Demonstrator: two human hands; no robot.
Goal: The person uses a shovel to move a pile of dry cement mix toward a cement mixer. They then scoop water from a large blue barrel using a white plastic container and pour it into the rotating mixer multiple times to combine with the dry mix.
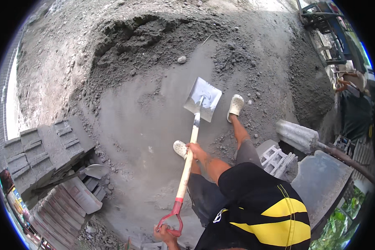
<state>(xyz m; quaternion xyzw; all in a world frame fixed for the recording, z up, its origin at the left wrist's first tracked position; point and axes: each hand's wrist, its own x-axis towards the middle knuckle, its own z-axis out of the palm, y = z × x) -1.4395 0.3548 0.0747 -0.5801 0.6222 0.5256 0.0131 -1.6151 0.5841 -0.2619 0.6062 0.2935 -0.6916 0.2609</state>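
A shovel with a pale wooden shaft (186, 173) stretches from the lower left up to the middle. Its red D-shaped grip (178, 210) is at the near end, where my left hand (166, 236) is closed around it. Farther up, my right hand (194, 151) wraps round the shaft. The shovel's silver blade (208, 95) is over the smooth grey ground, with a grey smear of material on its left and lower part. My feet, in pale clogs (236, 104), stand on either side of the shovel.
A dug-into heap of dark grey sand (129, 43) spreads across the far side, with a loose stone (181, 60) before it. Stacked concrete blocks (50, 150) stand at left, with another shovel blade (96, 171) beside them. At right are a wheelbarrow-like tray (321, 183) and blocks (275, 160).
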